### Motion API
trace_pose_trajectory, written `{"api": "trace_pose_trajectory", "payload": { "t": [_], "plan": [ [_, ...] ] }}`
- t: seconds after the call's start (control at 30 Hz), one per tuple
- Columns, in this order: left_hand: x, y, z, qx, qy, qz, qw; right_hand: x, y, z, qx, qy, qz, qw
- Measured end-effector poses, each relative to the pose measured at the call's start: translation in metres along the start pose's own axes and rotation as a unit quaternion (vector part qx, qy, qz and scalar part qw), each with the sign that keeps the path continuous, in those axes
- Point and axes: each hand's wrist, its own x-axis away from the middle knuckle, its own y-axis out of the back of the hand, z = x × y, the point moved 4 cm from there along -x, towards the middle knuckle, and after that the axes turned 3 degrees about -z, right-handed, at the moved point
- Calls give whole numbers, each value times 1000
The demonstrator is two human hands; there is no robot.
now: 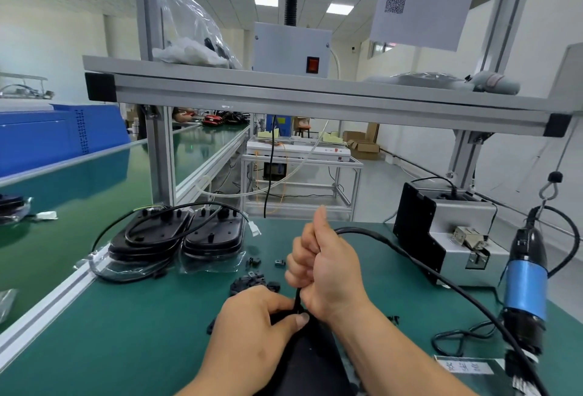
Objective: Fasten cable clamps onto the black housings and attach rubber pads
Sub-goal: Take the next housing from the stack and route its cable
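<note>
A black housing (pixel 310 361) lies near the table's front edge, mostly covered by my hands. My right hand (pixel 325 264) is fisted around a black cable (pixel 419 261) that rises from the housing and loops off to the right. My left hand (pixel 255 323) rests on the housing, thumb and fingers pinching the cable's base. Just beyond my hands lies a small heap of black cable clamps (pixel 252 280), with loose ones (pixel 253 261) nearby. Two more black housings (pixel 176 236) with coiled cables sit in clear bags at the back left.
An electric screwdriver (pixel 525 282) with a blue band hangs at the right on a hook. A grey and black screw feeder box (pixel 448 231) stands behind it. A low aluminium shelf (pixel 315 92) spans overhead. The green conveyor belt (pixel 72 193) runs along the left.
</note>
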Motion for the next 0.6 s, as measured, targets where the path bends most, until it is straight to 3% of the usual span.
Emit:
{"api": "trace_pose_trajectory", "payload": {
  "t": [0.23,0.43,0.53,0.6],
  "plan": [
    [-4,-1,3,-14,-23,19,999,-4,2,5,38,-7,-7,999],
    [-5,-1,10,-21,-19,71,997,-10,18,62,-66,42,-202,976],
    [-17,18,2,44,3,159,986,-10,-8,75,25,38,-119,992],
    [-37,58,-18,182,16,132,974,-8,-37,74,158,25,-24,987]
  ]
}}
